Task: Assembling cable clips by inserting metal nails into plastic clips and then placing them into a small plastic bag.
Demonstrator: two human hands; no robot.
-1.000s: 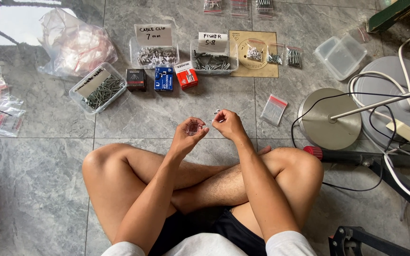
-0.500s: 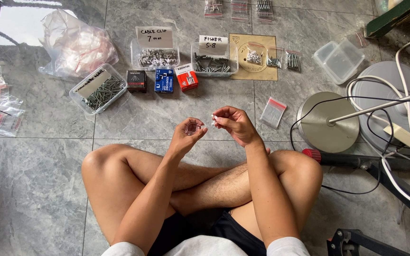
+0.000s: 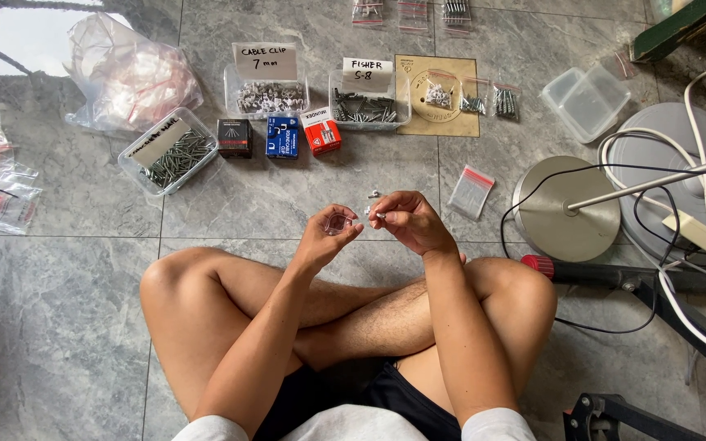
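- Two hands are raised above the crossed legs of a person seated on the grey tiled floor (image 3: 83, 286).
- Left hand (image 3: 328, 237): fingers pinched on a small clear plastic bag (image 3: 337, 223).
- Right hand (image 3: 408, 220): fingertips pinched on a small white clip (image 3: 378, 215), just beside the bag.
- One more small white piece (image 3: 373, 194) lies on the floor just beyond the right hand.
- Beyond the hands: red box (image 3: 321, 131), blue box (image 3: 283, 136), black box (image 3: 234, 137), and a clear tub of white clips (image 3: 267, 96).
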